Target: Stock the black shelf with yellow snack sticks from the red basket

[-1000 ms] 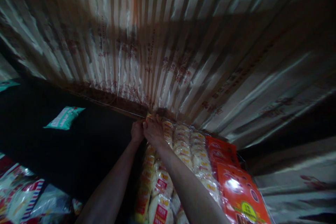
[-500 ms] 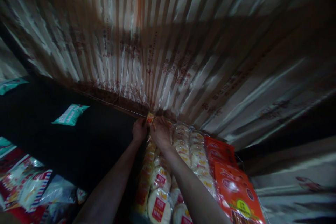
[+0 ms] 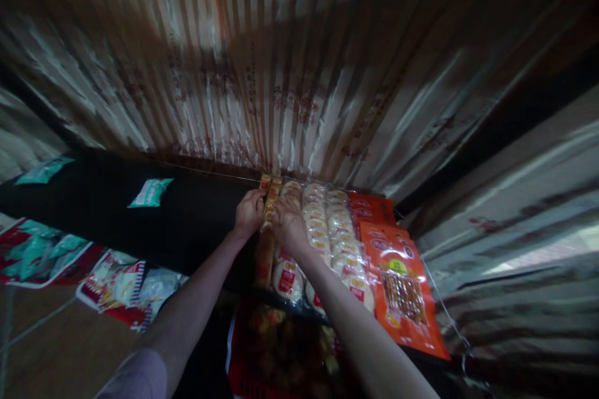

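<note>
Reaching up high, both arms stretch toward a thin wire (image 3: 206,171) that runs under the wavy tin roof (image 3: 299,62). The left hand (image 3: 249,212) is curled, and its fingers look pressed onto a narrow yellow strip of packets (image 3: 268,212) that hangs from the wire. The right hand (image 3: 290,227) sits just beside it, resting on the same hanging bunch; its fingers are bent, but it is too dark to tell if they pinch anything.

The strip hangs down from the wire, so it needs no shelf. Hung this way, the snacks are easy to see, I think. Next to it hang rows of round white snack packs (image 3: 327,224) with small red labels. They touch each other side by side. Further right hangs a big orange packet (image 3: 402,287) with a yellow circle and a see-through window showing brown sticks. The writing on all of them is too small and blurry to read.

Away to the left, a small green pouch (image 3: 150,192) hangs alone against the dark. Lower left, more red and white bags (image 3: 116,283) hang in a bunch. Faint reddish printing shows on the roof, but I cannot read it.
</note>
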The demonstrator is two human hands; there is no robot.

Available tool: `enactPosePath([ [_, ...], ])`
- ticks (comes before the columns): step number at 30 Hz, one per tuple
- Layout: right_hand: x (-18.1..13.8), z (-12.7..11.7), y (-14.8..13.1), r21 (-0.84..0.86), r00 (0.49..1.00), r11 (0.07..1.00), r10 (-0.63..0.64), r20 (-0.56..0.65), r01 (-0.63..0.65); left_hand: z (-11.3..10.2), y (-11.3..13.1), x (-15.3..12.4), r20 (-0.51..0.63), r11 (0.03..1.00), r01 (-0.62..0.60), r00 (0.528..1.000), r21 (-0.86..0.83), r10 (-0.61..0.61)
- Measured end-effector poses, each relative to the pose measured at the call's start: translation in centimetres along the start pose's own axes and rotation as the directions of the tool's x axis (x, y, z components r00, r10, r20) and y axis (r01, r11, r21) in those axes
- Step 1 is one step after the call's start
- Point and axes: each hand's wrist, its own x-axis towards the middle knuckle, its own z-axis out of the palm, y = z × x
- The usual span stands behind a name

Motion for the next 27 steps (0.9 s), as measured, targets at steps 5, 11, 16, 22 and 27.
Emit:
enactPosePath([
  [5,-3.5,-1.5,-1.3,0.051,0.997,0.995,-0.082,-0.009,0.083,-1.1,3.9,-4.9,0.037,0.993,-0.095,0.995,-0.074,0.098],
  [11,-12.9,-3.3,-1.9,0.184,0.987,0.974,-0.111,-0.114,0.13,-2.8,7.1,-12.8,0.111,0.97,-0.182,0.973,-0.161,0.201],
  [16,-23.2,-1.1,0.6,0.259,0.991,0.965,-0.072,0.115,0.04,-2.1,7.3,-22.1,0.504,0.967,-0.038,0.848,-0.252,0.165],
  [22,-27.1,4.4,6.6,0.057,0.798,0.881,0.397,0.453,-0.471,2.9,4.1,-27.3,0.834,0.947,0.288,0.481,0.143,-0.272],
  [27,-26.5,6.4,11.2,-0.049,0.743,0.812,0.555,0.374,-0.581,5.5,1.8,-26.1,0.765,0.841,0.473,0.429,0.264,-0.481],
])
